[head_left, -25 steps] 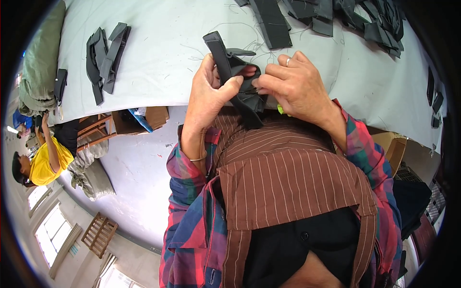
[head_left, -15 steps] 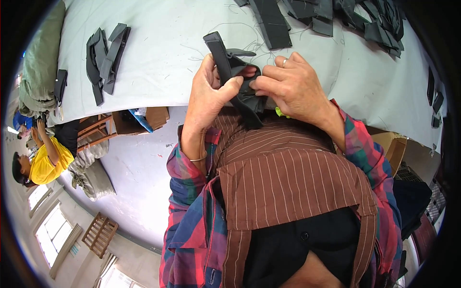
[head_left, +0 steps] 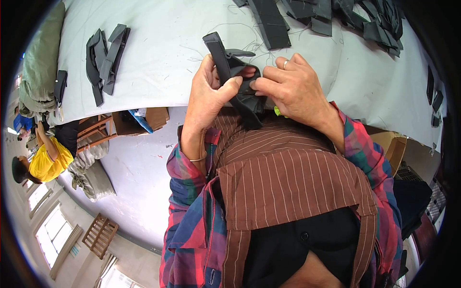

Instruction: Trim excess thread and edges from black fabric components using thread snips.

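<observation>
A folded black fabric piece (head_left: 246,104) with a stiff, strip-like edge is held up over the table's near edge. My left hand (head_left: 205,98) grips it, thumb in front and some fingers inside its fold. From the other side, my right hand (head_left: 297,90) pinches at the fabric's right edge with thumb and forefinger, the other fingers curled in. Just below that hand shows a small bright yellow-green thing (head_left: 280,112), mostly hidden, so its kind cannot be made out.
Several black fabric pieces (head_left: 380,21) lie heaped at the far right of the pale-covered table (head_left: 158,62), among loose threads. More black strips (head_left: 108,62) rest on the left, near a grey-green fabric roll (head_left: 41,62). Cartons (head_left: 156,119) stand below. A person in yellow (head_left: 50,158) is farther left.
Both hands and the fabric piece stay almost where they were, with only a slight shift of the right fingers. The person at the left has moved their head a little.
</observation>
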`<state>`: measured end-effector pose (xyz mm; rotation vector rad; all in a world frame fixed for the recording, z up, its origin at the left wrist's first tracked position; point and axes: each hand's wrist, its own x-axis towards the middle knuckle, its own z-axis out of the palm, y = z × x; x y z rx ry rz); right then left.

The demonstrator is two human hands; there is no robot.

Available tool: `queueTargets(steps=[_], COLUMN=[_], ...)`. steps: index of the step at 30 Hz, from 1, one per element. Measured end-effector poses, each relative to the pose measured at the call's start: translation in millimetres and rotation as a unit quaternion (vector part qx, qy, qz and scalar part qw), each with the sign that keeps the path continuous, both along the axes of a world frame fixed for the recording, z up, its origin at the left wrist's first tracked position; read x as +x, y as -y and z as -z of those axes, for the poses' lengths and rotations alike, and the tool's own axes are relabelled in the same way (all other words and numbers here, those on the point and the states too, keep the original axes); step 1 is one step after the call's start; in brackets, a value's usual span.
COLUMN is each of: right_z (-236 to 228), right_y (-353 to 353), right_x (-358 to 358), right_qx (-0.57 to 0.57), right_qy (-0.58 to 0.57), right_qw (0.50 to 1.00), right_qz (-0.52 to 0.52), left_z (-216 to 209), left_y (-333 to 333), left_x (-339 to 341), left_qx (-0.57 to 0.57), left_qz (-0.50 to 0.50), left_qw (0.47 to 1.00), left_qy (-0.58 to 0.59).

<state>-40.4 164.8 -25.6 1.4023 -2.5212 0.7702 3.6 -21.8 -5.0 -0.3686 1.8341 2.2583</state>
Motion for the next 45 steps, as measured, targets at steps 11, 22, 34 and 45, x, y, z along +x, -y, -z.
queueTargets(steps=[11,22,34,45], right_z=[5.6,-11.5,-12.5,-17.0], right_y=[3.7,-12.8,-21.0,-28.7], right_x=[-0.4,3.4,15.2,21.6], right_qx=[-0.026,-0.096,-0.090,-0.118], right_qy=[-0.011,0.175,0.257,0.220], right_qw=[1.000,0.980,0.961,0.967], right_qz=[-0.004,0.027,0.057,0.054], left_z=[6.3,0.2,-3.3,-14.3], left_y=[0.1,-0.4,0.5,7.1], left_x=[1.2,5.4,18.3,24.1], left_qx=[-0.026,0.025,0.012,-0.027], left_qz=[-0.001,-0.021,-0.035,-0.016], left_qw=[1.000,0.999,0.999,0.998], left_qy=[-0.018,0.001,-0.036,-0.047])
